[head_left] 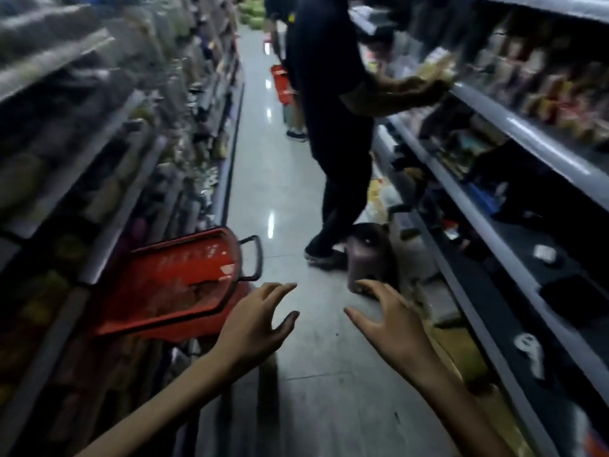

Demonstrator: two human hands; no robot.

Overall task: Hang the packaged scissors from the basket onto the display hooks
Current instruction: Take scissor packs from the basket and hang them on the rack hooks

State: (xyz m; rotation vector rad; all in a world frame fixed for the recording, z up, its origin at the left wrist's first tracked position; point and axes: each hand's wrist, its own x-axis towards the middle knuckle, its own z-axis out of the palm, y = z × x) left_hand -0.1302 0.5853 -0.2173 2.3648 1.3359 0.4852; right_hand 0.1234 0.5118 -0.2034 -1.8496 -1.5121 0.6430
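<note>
Left hand (253, 328) and right hand (392, 321) are hovering above the grey tiled floor (296, 192), fingers spread, gripping and touching nothing. The red plastic basket (158, 291) is tilting beside the left shelves, contents blurred. A pale scissors-shaped pack (530, 352) is lying on the dark right shelf (494, 291).

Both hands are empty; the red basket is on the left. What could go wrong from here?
The red basket looks tilted beside the left shelves, so reaching in might tip it. A person in dark clothes stands ahead, with a dark container on the floor beside them; moving forward with left hand and right hand outstretched could cause a bump.
</note>
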